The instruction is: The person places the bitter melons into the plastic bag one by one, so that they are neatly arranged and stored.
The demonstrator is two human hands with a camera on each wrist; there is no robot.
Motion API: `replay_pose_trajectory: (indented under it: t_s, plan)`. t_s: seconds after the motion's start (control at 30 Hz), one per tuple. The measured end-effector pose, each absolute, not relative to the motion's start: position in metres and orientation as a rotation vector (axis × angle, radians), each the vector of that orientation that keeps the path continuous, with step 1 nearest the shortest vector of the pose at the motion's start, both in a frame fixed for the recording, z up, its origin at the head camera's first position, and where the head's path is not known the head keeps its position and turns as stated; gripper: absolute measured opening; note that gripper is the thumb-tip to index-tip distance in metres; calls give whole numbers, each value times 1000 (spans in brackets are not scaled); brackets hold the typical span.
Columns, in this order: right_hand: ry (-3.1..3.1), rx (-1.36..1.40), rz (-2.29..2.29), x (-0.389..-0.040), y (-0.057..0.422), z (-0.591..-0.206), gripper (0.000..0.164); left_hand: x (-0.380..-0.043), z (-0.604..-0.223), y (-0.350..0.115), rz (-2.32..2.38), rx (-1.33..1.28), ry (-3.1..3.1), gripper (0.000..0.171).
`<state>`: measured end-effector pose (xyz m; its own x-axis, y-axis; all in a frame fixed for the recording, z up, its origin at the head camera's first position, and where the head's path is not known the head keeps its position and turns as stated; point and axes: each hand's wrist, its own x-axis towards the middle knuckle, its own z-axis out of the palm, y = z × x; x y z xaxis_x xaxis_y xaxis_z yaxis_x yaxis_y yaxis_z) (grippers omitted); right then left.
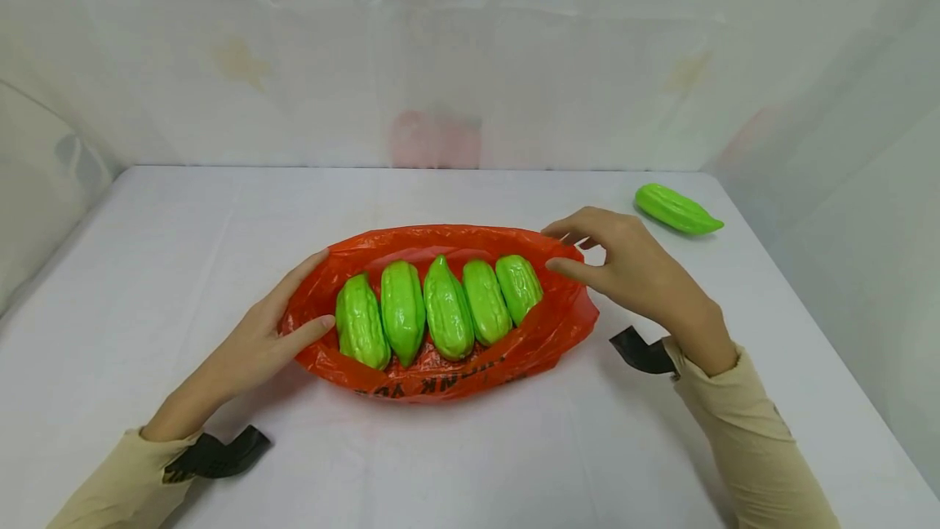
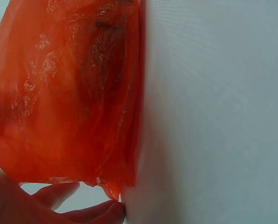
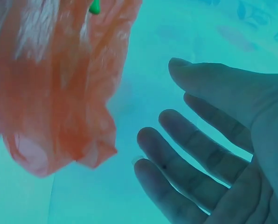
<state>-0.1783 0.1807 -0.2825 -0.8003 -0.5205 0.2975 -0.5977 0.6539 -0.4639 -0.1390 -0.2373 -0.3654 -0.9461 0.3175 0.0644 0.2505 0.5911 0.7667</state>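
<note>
A red plastic bag (image 1: 441, 390) with dark printing lies wide open on the table, several glossy green bitter melons (image 1: 449, 308) side by side in it. My left hand (image 1: 253, 349) holds the bag's left side, thumb over the rim and fingers along the outside. In the left wrist view, the bag's red wall (image 2: 59, 116) fills the left part, with fingers (image 2: 87, 214) below its edge. At the bag's right end, my right hand (image 1: 624, 264) has its fingers spread. The right wrist view shows these fingers (image 3: 195, 158) apart from the bag (image 3: 59, 93), with nothing in them.
One more green bitter melon (image 1: 679, 209) lies on the white table (image 1: 514, 447) near its back right corner. Pale curtains (image 1: 455, 64) with faint prints hang behind the table and along its sides. Black straps (image 1: 220, 454) stick out at both cuffs.
</note>
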Motion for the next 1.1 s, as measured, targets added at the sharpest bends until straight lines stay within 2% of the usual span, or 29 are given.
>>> replay_pose_trajectory:
  t_s: [1.1]
  plan:
    - [-2752, 434, 1003, -222, 250, -313, 33, -139, -366, -237, 1272, 481, 2740, 79]
